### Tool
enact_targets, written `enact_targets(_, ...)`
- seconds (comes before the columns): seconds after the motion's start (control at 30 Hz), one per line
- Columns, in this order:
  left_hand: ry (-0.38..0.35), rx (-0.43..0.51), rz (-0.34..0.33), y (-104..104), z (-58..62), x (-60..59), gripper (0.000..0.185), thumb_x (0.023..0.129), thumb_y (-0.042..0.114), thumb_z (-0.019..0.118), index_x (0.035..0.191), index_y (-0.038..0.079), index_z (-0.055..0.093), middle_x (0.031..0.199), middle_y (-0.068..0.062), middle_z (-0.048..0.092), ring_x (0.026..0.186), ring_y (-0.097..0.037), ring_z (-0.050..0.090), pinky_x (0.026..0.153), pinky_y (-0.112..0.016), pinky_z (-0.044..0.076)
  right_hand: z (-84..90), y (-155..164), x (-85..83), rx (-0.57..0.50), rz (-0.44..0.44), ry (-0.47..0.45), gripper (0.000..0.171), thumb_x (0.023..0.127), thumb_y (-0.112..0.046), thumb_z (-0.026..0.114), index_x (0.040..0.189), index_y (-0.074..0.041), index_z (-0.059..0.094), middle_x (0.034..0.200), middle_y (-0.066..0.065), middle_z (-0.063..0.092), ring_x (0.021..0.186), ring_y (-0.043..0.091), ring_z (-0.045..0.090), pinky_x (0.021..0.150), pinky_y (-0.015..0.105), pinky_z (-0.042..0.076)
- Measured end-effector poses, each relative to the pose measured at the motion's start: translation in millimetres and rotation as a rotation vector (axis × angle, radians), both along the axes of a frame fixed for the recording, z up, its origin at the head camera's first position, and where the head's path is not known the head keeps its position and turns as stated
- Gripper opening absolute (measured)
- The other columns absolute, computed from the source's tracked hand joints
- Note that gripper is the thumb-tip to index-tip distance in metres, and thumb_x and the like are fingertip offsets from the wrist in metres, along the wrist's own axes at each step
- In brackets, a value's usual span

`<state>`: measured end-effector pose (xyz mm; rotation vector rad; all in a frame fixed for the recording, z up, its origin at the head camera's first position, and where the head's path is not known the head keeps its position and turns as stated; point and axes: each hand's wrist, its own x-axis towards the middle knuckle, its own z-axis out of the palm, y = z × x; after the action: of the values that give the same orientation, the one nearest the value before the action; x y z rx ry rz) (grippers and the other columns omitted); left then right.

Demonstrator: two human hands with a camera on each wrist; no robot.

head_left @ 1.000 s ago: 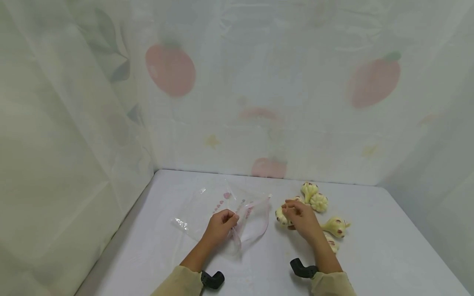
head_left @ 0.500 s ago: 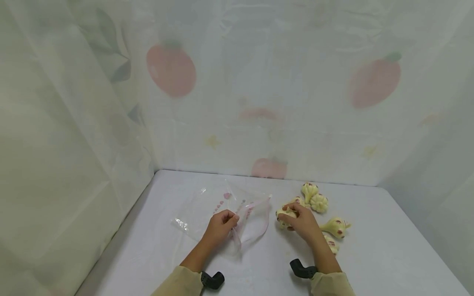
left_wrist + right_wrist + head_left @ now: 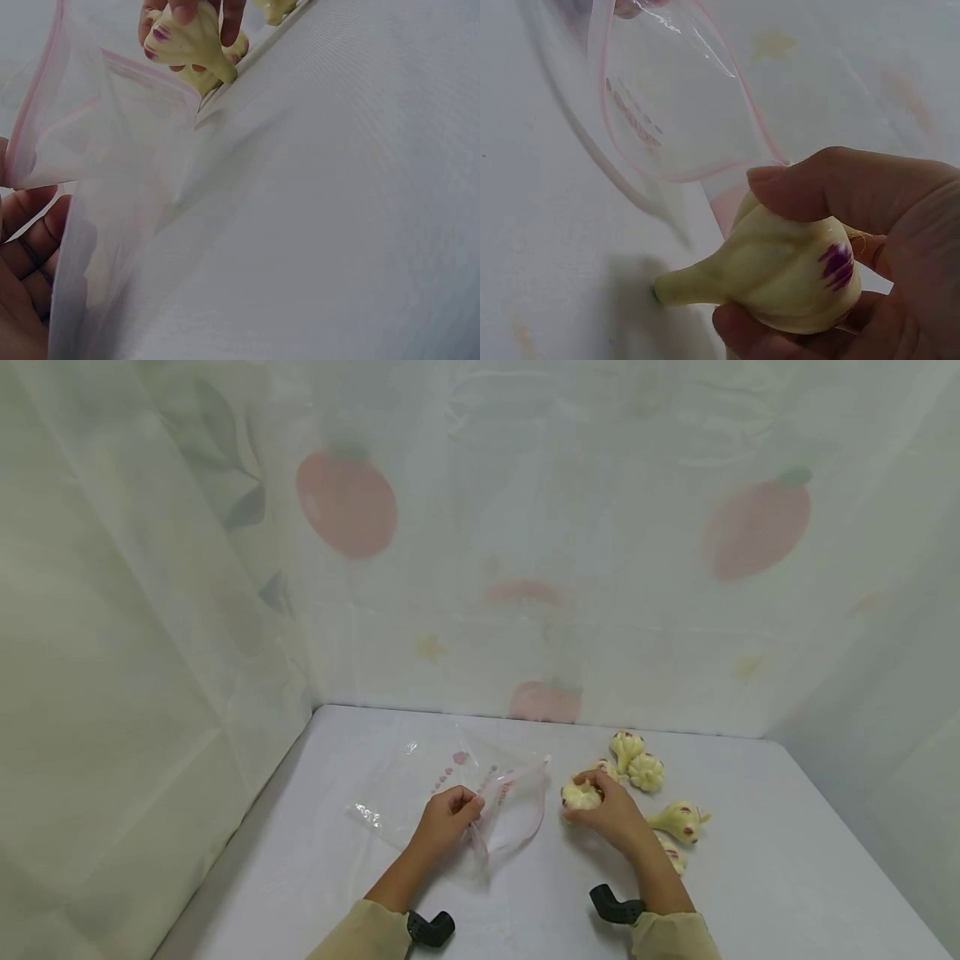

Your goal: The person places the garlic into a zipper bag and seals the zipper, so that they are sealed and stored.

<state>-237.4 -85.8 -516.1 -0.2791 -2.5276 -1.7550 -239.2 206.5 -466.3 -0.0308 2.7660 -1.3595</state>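
Observation:
A clear zip bag (image 3: 480, 802) with a pink seal lies on the white table (image 3: 787, 877), its mouth held open. My left hand (image 3: 450, 818) pinches the bag's near rim (image 3: 45, 161). My right hand (image 3: 607, 806) grips a pale yellow garlic bulb (image 3: 579, 795) with purple marks, just right of the bag's mouth. In the right wrist view the thumb and fingers curl round that bulb (image 3: 780, 274), its stem pointing left, with the bag's opening (image 3: 675, 112) behind it. The left wrist view shows the bulb (image 3: 191, 41) at the bag's edge.
Several more garlic bulbs lie to the right of my right hand, among them a pair at the back (image 3: 637, 760) and one with a stem (image 3: 681, 818). Thin printed curtains (image 3: 480, 527) close off the table's back and both sides.
My right hand has come down onto the garlic bulb and closed round it, lifting it slightly toward the bag. The left hand has kept still on the bag.

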Motion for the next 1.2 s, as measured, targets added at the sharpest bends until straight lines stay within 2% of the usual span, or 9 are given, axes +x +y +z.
enact_targets(0.23, 0.008, -0.001, 0.008, 0, -0.9, 0.3, 0.021, 0.096, 0.029, 0.063, 0.089, 0.01, 0.067, 0.077, 0.0, 0.065, 0.07, -0.01, 0.056, 0.063, -0.021, 0.048, 0.4, 6, 0.4, 0.089, 0.092, 0.026, 0.069, 0.077, -0.021, 0.074, 0.141, -0.014, 0.051, 0.145, 0.014, 0.05, 0.136, 0.036, 0.043, 0.109, 0.059, 0.032)
enact_targets(0.4, 0.011, -0.006, 0.006, 0, -0.8, 1.4, 0.022, 0.096, 0.03, 0.063, 0.089, 0.009, 0.067, 0.078, -0.001, 0.065, 0.071, -0.011, 0.056, 0.064, -0.022, 0.048, 0.6, 8, 2.6, 0.124, 0.115, 0.014, 0.067, 0.079, -0.022, 0.071, 0.142, -0.016, 0.05, 0.148, 0.013, 0.048, 0.139, 0.036, 0.039, 0.11, 0.059, 0.03)
enact_targets(0.63, -0.006, -0.015, 0.008, -1, -0.6, 2.3, 0.019, 0.097, 0.029, 0.063, 0.09, 0.012, 0.067, 0.078, 0.001, 0.064, 0.071, -0.012, 0.057, 0.064, -0.022, 0.049, 2.1, 11, 2.3, 0.17, 0.107, 0.042, 0.06, 0.079, -0.021, 0.071, 0.137, -0.019, 0.054, 0.143, 0.016, 0.051, 0.134, 0.038, 0.045, 0.106, 0.06, 0.035)
enact_targets(0.83, 0.017, -0.01, -0.002, -1, -3.0, -0.3, 0.02, 0.096, 0.03, 0.063, 0.089, 0.011, 0.068, 0.077, 0.001, 0.065, 0.071, -0.012, 0.057, 0.063, -0.022, 0.047, 5.4, 11, 3.1, 0.103, 0.109, 0.051, 0.061, 0.08, -0.017, 0.071, 0.138, -0.018, 0.05, 0.15, 0.018, 0.042, 0.14, 0.04, 0.036, 0.109, 0.062, 0.03)
enact_targets(0.97, 0.011, -0.022, -0.007, -1, -1.6, 0.9, 0.019, 0.096, 0.03, 0.063, 0.09, 0.014, 0.068, 0.078, 0.003, 0.065, 0.072, -0.012, 0.057, 0.064, -0.022, 0.048, 6.2, 4, 3.6, 0.033, 0.109, 0.064, 0.063, 0.08, -0.018, 0.076, 0.137, -0.019, 0.05, 0.145, 0.01, 0.048, 0.134, 0.032, 0.043, 0.107, 0.056, 0.034)
enact_targets(1.1, 0.02, -0.021, -0.012, -1, -0.2, 1.7, 0.02, 0.097, 0.031, 0.062, 0.09, 0.013, 0.067, 0.079, 0.002, 0.065, 0.072, -0.011, 0.057, 0.064, -0.022, 0.049, 5.8, -4, 5.1, -0.018, 0.102, 0.069, 0.063, 0.081, -0.028, 0.079, 0.137, -0.025, 0.05, 0.137, 0.003, 0.053, 0.119, 0.027, 0.05, 0.092, 0.044, 0.044)
enact_targets(1.2, 0.029, -0.013, -0.011, 0, 0.7, 1.8, 0.021, 0.097, 0.031, 0.062, 0.089, 0.011, 0.067, 0.078, 0.001, 0.066, 0.071, -0.011, 0.057, 0.064, -0.022, 0.048, 6.0, -11, 6.5, -0.036, 0.107, 0.08, 0.063, 0.082, -0.032, 0.08, 0.138, -0.027, 0.05, 0.134, 0.001, 0.055, 0.111, 0.026, 0.051, 0.081, 0.037, 0.044)
